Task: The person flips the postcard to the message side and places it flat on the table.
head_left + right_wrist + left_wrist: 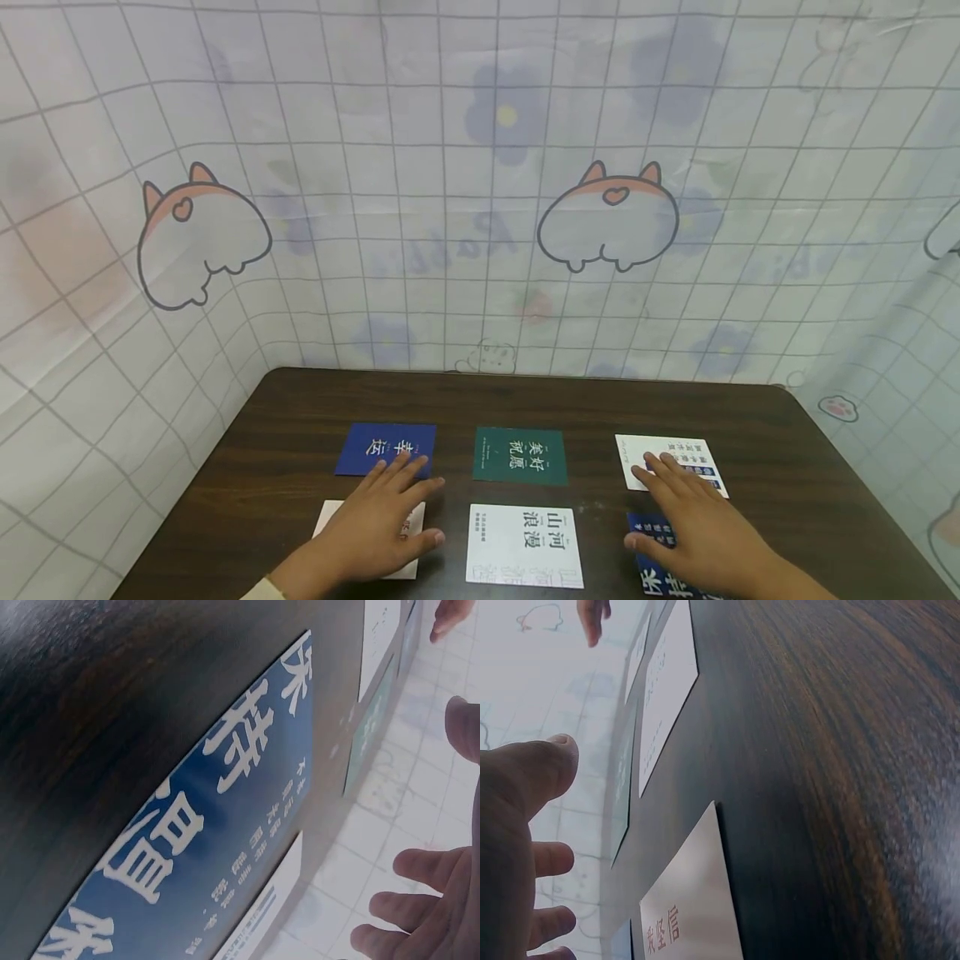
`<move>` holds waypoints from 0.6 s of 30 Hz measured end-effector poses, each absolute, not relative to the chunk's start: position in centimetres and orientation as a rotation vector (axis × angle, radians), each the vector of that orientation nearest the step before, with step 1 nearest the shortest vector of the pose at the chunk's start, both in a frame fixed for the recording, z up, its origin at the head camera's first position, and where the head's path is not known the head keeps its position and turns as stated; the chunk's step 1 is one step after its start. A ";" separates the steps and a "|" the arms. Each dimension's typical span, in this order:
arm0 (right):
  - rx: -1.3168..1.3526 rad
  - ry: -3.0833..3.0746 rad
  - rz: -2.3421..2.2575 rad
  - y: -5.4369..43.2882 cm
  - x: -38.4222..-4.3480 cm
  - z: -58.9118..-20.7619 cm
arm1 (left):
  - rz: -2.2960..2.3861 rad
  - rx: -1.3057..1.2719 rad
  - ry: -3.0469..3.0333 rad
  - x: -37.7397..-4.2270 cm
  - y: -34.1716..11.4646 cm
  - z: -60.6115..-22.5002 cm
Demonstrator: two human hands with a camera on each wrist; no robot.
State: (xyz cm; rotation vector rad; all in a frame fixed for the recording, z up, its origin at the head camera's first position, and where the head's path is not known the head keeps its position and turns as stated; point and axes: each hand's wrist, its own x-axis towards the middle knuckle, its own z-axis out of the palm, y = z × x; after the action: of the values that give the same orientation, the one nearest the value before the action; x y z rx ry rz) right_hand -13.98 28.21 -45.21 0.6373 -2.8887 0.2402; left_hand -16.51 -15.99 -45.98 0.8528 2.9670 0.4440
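Several printed cards lie in two rows on a dark wooden table. My left hand, fingers spread, hovers over a pale card with red characters and reaches toward a blue card. On the other side, my right hand is held with spread fingers above a dark blue card with white characters; its fingertips overlap a white card with blue print in the head view. Between the hands lie a green card and a white card with grey characters. Neither hand holds anything.
The dark table has rounded far corners. Behind it and at both sides hangs a white grid-patterned curtain with printed animals and flowers, close to the table's edges.
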 end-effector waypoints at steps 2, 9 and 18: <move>0.646 -2.886 0.246 28.0 -14.1 -45.3 | 0.449 0.862 2.965 -16.5 -15.9 -46.1; 0.639 -2.937 0.272 27.2 -14.1 -45.5 | 0.399 0.902 2.958 -16.7 -15.6 -46.6; 0.694 -2.938 0.300 26.3 -14.3 -46.0 | 0.355 0.931 2.961 -16.8 -15.1 -46.9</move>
State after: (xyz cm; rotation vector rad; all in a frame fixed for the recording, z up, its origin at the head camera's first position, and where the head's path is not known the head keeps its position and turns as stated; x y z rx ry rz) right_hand -14.30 26.30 -45.96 0.6936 -2.9378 0.3004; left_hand -16.76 -15.08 -46.90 0.9305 2.9606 0.3547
